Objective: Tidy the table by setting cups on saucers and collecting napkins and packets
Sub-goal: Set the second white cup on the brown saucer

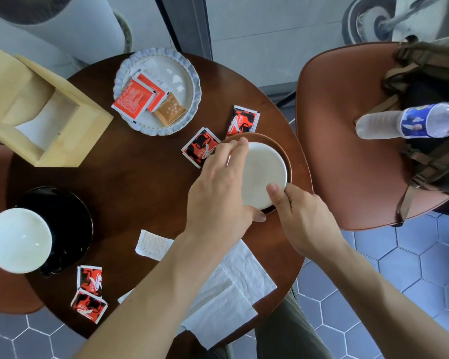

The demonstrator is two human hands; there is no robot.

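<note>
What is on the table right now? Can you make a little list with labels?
left hand: fingers on the white cup
right hand: thumb on the cup's rim
brown saucer: under the white cup
black saucer: holds another white cup
blue plate: holds packets
loose packets
napkins: near table edge
wooden box: far left

Hexagon-tiled floor (405, 265) — brown chair (347, 151)
</note>
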